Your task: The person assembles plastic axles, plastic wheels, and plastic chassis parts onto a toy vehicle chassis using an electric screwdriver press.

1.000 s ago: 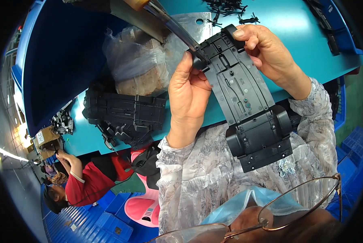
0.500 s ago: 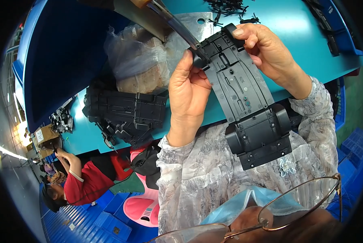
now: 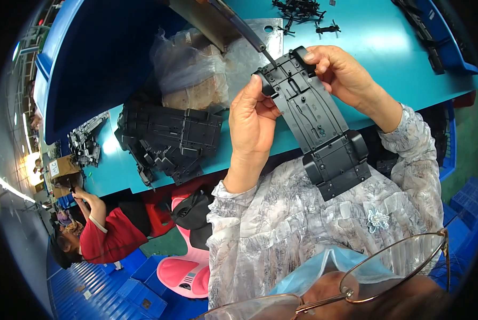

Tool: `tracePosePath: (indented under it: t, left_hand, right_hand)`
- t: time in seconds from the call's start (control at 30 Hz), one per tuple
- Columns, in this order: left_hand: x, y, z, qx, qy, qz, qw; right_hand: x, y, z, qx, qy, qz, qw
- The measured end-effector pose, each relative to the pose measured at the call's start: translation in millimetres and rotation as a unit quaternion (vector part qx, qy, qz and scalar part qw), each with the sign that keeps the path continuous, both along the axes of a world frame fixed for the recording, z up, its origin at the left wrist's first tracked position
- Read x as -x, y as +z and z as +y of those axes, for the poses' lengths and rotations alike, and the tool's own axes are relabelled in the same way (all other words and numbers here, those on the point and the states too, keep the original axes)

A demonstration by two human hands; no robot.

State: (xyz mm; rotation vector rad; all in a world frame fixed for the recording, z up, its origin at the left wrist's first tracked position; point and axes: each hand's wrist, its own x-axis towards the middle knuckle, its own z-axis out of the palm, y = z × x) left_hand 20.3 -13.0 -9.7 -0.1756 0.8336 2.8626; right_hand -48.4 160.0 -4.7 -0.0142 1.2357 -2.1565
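Left hand (image 3: 249, 122) grips the far left corner of a long black plastic part (image 3: 313, 114), its thumb against the rounded arch there and its other fingers partly behind. On the opposite corner, the right hand (image 3: 351, 77) pinches the matching arch between thumb and fingers. Between them the part is held up in front of the person's patterned top (image 3: 281, 224), over the near edge of the blue-green table (image 3: 367, 48), its long axis slanting down toward the right.

The part is flat and ribbed along its middle, which catches the light and looks greyer than the ends. Thin raised lines run lengthwise, with small posts and holes scattered among them, an oval recess near the far end and a small greenish spot lower down. Two arches bulge at the far end and two larger ones toward the near end, where a flat flap with small holes finishes it.

A metal tool (image 3: 249, 34) slants in from above, its thin tip at the far end; whether it touches cannot be told. The tool's upper end is cut off by the top edge. The part's underside is hidden, and its tiny raised markings are too small to make out. Left of the hands, dark parts (image 3: 167, 133) overlap too closely to count.
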Motion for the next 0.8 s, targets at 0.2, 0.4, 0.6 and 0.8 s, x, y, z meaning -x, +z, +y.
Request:
tracePosePath:
  t: [0.2, 0.4, 0.6, 0.8]
  left_hand:
    - [-42.2, 13.9, -22.7, 0.157, 0.13, -0.085, 0.975]
    - [-85.2, 40.9, -72.8, 0.22, 0.331, -0.056, 0.916]
    - [-79.0, 49.8, -151.1, 0.218, 0.423, -0.019, 0.879]
    - [-41.7, 45.0, -184.8, 0.321, 0.469, -0.036, 0.822]
  right_hand:
    - [-18.0, 12.2, -5.5, -0.048, 0.052, 0.003, 0.998]
    - [-16.6, -6.1, 12.3, -0.08, 0.035, -0.018, 0.996]
    - [-15.4, -9.6, 2.1, -0.066, 0.032, -0.035, 0.997]
    - [-14.6, -18.3, 4.3, -0.058, 0.025, -0.053, 0.997]
